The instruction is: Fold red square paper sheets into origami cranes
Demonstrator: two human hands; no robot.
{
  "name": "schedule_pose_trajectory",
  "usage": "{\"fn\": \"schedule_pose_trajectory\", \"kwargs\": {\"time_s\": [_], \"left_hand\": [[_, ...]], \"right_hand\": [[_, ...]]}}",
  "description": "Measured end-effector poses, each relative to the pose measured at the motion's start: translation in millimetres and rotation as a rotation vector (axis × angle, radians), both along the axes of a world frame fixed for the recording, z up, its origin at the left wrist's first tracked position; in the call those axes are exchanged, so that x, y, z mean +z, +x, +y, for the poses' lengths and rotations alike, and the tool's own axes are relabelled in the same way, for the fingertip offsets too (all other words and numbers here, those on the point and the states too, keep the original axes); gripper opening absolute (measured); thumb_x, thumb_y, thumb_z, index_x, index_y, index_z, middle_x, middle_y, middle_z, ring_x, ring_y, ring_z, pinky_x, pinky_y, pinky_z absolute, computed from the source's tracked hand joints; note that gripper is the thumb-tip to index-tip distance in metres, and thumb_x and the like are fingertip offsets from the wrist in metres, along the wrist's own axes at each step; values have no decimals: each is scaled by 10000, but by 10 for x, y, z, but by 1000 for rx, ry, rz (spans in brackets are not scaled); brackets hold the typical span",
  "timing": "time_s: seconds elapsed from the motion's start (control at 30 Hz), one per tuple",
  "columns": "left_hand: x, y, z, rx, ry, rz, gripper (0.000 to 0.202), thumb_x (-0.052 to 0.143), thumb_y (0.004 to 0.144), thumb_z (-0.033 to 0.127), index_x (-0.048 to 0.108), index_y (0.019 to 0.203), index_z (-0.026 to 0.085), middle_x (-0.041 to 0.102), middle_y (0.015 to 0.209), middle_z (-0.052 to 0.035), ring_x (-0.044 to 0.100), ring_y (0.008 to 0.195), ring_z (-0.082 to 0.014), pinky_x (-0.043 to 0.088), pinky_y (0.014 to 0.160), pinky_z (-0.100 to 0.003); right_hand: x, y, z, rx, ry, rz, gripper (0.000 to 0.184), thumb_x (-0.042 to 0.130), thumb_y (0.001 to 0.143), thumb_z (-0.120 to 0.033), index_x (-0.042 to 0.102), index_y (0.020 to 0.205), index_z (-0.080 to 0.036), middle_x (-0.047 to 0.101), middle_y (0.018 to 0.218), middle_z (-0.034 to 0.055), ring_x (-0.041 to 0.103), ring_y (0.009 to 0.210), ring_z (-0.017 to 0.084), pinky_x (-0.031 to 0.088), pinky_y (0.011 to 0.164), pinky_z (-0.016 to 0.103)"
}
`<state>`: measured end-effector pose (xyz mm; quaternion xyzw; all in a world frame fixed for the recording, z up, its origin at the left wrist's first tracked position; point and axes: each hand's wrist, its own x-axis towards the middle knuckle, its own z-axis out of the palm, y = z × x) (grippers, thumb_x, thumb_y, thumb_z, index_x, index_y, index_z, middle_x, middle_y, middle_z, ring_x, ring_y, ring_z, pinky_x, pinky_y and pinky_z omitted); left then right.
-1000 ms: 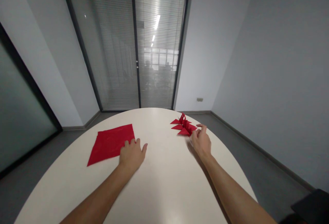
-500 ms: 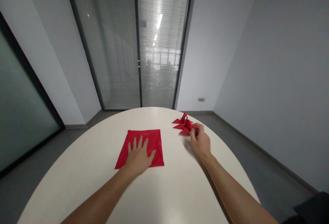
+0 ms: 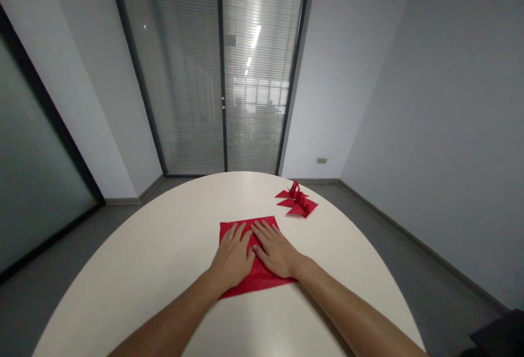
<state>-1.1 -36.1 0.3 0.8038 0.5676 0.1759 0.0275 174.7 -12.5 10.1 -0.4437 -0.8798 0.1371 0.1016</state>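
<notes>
A square sheet of red paper (image 3: 257, 281) lies flat on the white round table (image 3: 143, 253), turned slightly. My left hand (image 3: 234, 253) rests on its left part, palm down with fingers stretched out. Beside it, my right hand (image 3: 275, 250) lies flat on the right part of the sheet, fingers extended and pointing up to the left. The two hands nearly meet at the thumbs and cover much of the paper. Behind and to the right, red folded paper cranes (image 3: 298, 203) stand close together, apart from both hands.
The table's curved edge runs around the far side and right. Beyond it are a glass door (image 3: 257, 122) with blinds, grey walls (image 3: 442, 100) and a wall socket (image 3: 321, 160). A dark object (image 3: 499, 335) shows at the lower right corner.
My right hand has left the cranes and come down onto the red sheet. The sheet has shifted right and nearer with my left hand on it, and has turned a little.
</notes>
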Motion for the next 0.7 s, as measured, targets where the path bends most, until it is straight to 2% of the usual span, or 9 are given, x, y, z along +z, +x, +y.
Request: {"fn": "schedule_pose_trajectory", "kwargs": {"time_s": [0.13,0.27,0.43,0.57,0.63,0.7], "left_hand": [[-61,-175,189,18,-75,63,574,399,938,316,471,1465,99,401,1564,-167,330,1473,-320,251,1212,-513],[-92,-369,380,40,-83,103,568,345,967,337,440,1491,137,371,1582,-145,285,1495,-303,241,1209,-518],[-128,-510,529,196,-97,114,569,314,990,332,416,1498,95,319,1593,-184,278,1492,-336,263,1184,-545],[-82,-467,555,237,13,76,513,380,969,290,506,1433,109,406,1551,-191,349,1461,-339,237,1194,-561],[-41,-437,561,184,130,32,468,440,930,235,580,1366,142,473,1516,-163,368,1453,-324,197,1219,-549],[-21,-422,571,49,169,-26,475,440,923,201,574,1378,174,498,1508,-117,422,1424,-273,228,1229,-492]], "right_hand": [[43,-138,178,-39,-66,-80,672,332,1009,-484,260,1577,-130,191,1646,116,102,1530,344,133,1238,508],[20,-270,342,-96,-2,-25,709,328,994,-583,318,1563,-160,237,1639,110,118,1529,343,112,1235,505],[-10,-269,471,-83,23,4,781,341,951,-693,353,1552,-194,264,1632,110,175,1518,343,134,1232,484],[-28,-254,535,-141,56,-2,805,363,945,-689,371,1542,-150,282,1621,144,188,1510,366,144,1228,483],[-46,-258,561,-159,73,1,786,375,950,-669,377,1540,-149,299,1614,147,200,1505,372,161,1222,486],[-65,-261,583,-163,91,9,759,388,956,-645,383,1537,-157,316,1609,143,220,1501,364,167,1220,484]]}}
